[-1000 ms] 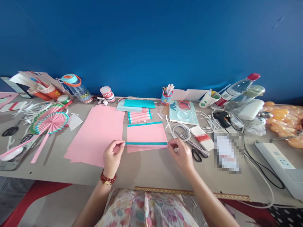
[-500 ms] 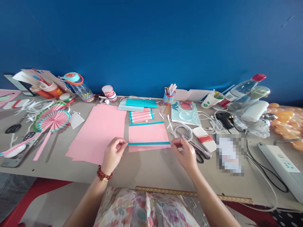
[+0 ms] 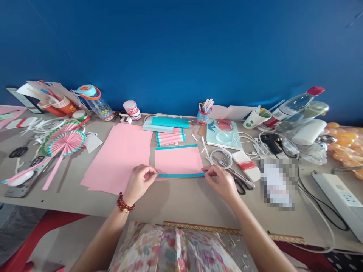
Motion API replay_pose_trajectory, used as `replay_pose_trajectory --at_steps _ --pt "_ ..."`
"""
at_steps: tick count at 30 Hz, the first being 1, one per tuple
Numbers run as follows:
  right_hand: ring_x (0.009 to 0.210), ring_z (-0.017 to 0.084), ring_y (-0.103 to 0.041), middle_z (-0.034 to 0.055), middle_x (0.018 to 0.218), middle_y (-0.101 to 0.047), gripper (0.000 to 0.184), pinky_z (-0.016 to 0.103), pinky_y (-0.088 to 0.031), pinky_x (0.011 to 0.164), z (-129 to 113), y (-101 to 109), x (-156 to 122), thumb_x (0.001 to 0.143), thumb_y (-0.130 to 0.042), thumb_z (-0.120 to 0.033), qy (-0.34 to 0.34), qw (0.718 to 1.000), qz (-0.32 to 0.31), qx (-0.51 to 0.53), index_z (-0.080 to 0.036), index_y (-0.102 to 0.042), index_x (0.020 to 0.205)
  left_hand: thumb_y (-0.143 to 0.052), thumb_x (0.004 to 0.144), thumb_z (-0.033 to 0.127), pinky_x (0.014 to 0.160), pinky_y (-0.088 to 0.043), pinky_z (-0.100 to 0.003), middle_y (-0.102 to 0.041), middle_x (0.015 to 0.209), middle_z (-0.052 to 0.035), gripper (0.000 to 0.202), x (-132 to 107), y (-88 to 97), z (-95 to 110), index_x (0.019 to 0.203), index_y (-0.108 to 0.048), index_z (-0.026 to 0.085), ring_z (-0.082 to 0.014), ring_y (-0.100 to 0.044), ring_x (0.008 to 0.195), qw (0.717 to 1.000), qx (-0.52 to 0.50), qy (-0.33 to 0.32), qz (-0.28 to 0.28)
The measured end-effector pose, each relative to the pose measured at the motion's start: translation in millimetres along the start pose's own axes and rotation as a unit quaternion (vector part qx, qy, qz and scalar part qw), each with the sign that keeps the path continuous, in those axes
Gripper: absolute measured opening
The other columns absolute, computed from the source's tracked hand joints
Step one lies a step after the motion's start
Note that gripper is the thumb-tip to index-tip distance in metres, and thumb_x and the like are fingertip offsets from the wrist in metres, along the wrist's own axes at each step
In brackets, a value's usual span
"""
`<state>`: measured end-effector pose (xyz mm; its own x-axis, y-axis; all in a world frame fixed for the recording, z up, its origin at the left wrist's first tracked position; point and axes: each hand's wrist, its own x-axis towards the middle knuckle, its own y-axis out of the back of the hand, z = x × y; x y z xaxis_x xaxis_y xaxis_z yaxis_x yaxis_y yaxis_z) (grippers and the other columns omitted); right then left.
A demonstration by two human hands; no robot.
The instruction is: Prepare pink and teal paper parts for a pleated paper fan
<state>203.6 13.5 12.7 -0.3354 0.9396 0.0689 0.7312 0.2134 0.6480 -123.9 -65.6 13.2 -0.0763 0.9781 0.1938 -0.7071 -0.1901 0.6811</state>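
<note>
A teal paper strip (image 3: 180, 175) stretches level between my two hands, over the near edge of a pink paper sheet (image 3: 178, 160). My left hand (image 3: 141, 179) pinches the strip's left end, and my right hand (image 3: 219, 181) pinches its right end. Along the sheet's far edge runs another teal strip (image 3: 176, 147). Behind the sheet lies a pleated pink paper (image 3: 170, 138) with teal edges. A stack of larger pink sheets (image 3: 119, 155) lies beside my left hand. Close to my right hand are a utility knife (image 3: 244, 179) and black scissors (image 3: 240, 186).
Teal paper (image 3: 170, 122) lies near the wall, left of a pen cup (image 3: 204, 113). Finished pleated fans (image 3: 66, 142) lie at the left. A thread card (image 3: 246, 165), a clear bottle (image 3: 295, 105) and a power strip (image 3: 337, 204) are at the right.
The teal strip has come down toward the pink sheet's near edge, and now covers most of that edge. Both hands still pinch its ends. The view has shifted slightly.
</note>
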Motion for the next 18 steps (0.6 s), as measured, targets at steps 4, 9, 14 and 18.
replay_pose_trajectory --at_steps 4,9,14,18 --pt "0.075 0.02 -0.068 0.0041 0.099 -0.075 0.01 0.029 -0.045 0.058 2.2 -0.5 2.0 0.081 -0.054 -0.025 0.009 1.0 0.0 -0.021 -0.025 -0.05 0.072 -0.065 0.082 0.022 0.083 -0.046 -0.037 -0.076 0.092 -0.0024 0.007 1.0 0.5 -0.6 0.077 -0.064 0.025 -0.0221 -0.067 0.079 0.999 -0.01 0.003 -0.04" --pt "0.069 0.018 -0.066 0.0029 0.097 -0.076 0.011 0.029 -0.044 0.057 4.5 -4.1 3.9 0.081 -0.054 -0.025 0.015 0.999 0.004 -0.041 -0.025 -0.049 0.072 -0.066 0.082 0.022 0.094 -0.043 -0.041 -0.076 0.097 -0.0024 0.008 0.0 -1.6 -2.9 0.076 -0.064 0.025 -0.0246 -0.067 0.094 0.999 0.007 -0.016 -0.044" --pt "0.068 0.018 -0.067 0.0021 0.096 -0.076 0.008 0.029 -0.047 0.059 7.4 -7.5 4.3 0.08 -0.055 -0.025 0.012 0.999 0.021 -0.04 -0.025 -0.051 0.073 -0.066 0.084 0.022 0.095 -0.043 -0.04 -0.075 0.097 -0.0018 0.007 -0.7 -2.3 -5.2 0.078 -0.065 0.025 -0.0233 -0.067 0.096 0.999 0.011 -0.022 -0.044" --pt "0.068 0.018 -0.068 0.0003 0.094 -0.077 0.009 0.029 -0.047 0.057 8.5 -8.7 3.8 0.079 -0.056 -0.025 0.025 0.998 0.035 -0.043 -0.025 -0.05 0.072 -0.064 0.086 0.021 0.097 -0.042 -0.04 -0.074 0.102 -0.0006 0.009 -0.9 -0.6 -3.7 0.078 -0.064 0.024 -0.0218 -0.065 0.098 0.997 0.034 -0.035 -0.059"
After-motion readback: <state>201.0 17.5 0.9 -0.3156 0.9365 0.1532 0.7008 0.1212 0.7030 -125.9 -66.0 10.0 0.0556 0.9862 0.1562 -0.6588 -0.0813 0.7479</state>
